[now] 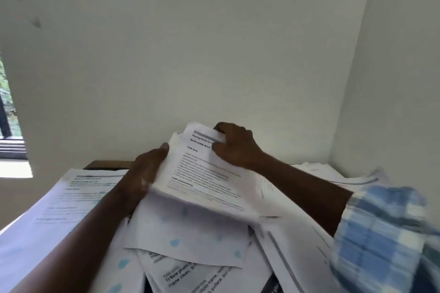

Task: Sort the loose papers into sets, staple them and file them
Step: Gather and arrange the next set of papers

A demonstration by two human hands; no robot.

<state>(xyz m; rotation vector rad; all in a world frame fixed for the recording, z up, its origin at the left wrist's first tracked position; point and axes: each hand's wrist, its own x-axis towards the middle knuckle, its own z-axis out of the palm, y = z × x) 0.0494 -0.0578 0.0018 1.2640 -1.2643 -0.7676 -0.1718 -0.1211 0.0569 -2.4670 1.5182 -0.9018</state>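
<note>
A small stack of printed sheets (204,173) is lifted above the heap of loose papers (188,242) on the table. My left hand (145,169) grips the stack's left edge, thumb on top. My right hand (235,145) grips its far top corner, fingers curled over the page heading. The top sheet shows black text with a grey header bar. No stapler or file is in view.
More printed sheets (71,200) lie at the left of the table, and others (352,178) at the right by the wall corner. A strip of dark table edge (107,164) shows at the back. White walls close in behind and right; a window (9,112) is at far left.
</note>
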